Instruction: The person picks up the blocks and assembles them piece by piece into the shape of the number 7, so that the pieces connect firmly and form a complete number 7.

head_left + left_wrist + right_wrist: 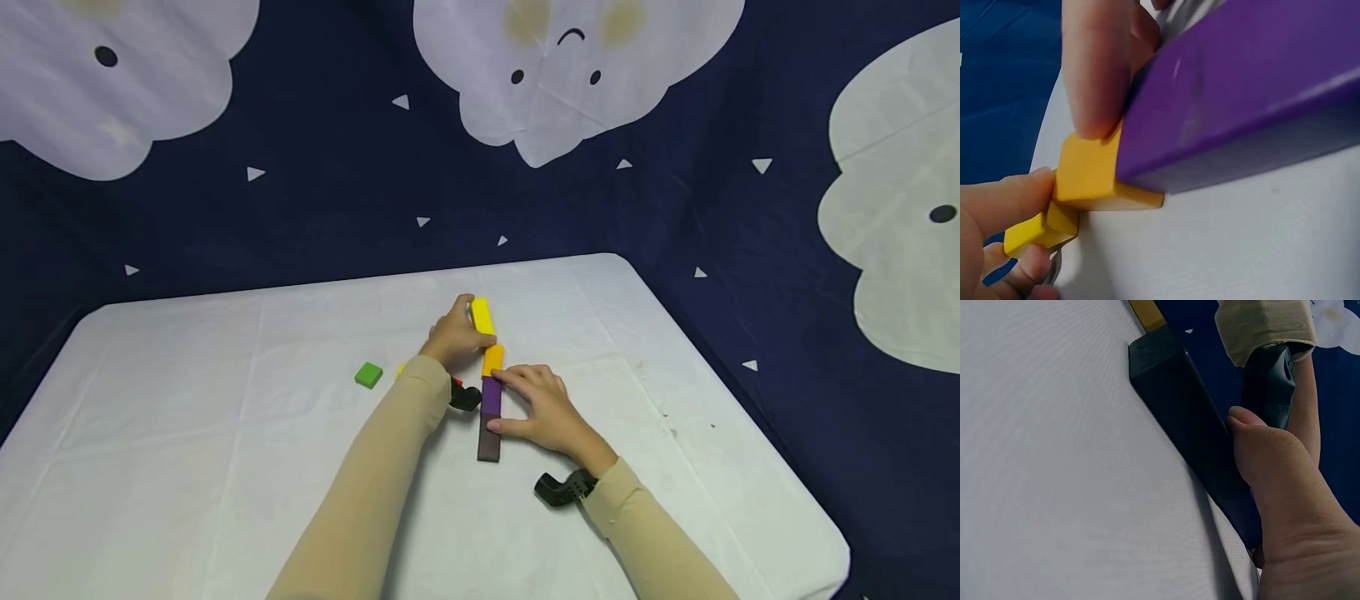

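Four blocks make a line on the white table. At its far end is a yellow block [482, 315], followed by an orange-yellow block [492, 361], a purple block [491, 396] and a dark brown block [489, 437] nearest the body. My left hand [455, 336] holds the yellow block between thumb and fingers, which the left wrist view shows around it. From the right side, my right hand [543, 407] touches the line with spread fingers. Its index fingertip rests by the joint of orange-yellow and purple, and its thumb [1279, 456] lies against the brown block.
A green block [368, 375] lies left of the left forearm. Partly hidden by that arm are a red piece [457, 381] and a bit of yellow [401, 369]. Black wrist devices sit at both cuffs. Dark blue cloth with clouds hangs behind the table [187, 417].
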The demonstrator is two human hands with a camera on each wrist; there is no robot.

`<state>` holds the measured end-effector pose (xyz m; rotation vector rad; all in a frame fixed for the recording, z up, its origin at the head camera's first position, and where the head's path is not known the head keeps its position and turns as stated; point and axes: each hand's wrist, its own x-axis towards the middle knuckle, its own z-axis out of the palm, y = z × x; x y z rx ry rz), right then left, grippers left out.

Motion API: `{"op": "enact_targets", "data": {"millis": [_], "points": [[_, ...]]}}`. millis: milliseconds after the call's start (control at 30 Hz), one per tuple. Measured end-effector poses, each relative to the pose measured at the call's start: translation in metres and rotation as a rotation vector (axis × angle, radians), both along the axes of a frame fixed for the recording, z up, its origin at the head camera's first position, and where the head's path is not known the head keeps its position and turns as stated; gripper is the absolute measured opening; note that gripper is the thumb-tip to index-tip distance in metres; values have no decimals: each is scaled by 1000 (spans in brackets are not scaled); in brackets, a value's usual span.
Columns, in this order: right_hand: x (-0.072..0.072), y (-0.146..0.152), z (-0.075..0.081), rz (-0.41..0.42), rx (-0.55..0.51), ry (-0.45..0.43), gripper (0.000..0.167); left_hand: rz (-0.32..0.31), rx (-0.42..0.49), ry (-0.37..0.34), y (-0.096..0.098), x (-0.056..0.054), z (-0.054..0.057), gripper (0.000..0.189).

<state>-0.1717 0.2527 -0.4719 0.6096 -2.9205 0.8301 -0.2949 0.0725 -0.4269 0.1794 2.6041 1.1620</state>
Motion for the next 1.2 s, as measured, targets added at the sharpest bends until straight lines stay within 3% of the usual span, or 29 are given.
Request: {"op": "enact_targets", "data": {"millis": [433, 1200], "points": [[5, -2, 0, 9, -11, 8, 79, -76, -32, -69, -6, 2, 8, 87], [14, -3, -3, 17, -19, 36, 79, -195, -110, -39, -6, 6, 8, 88]]}}
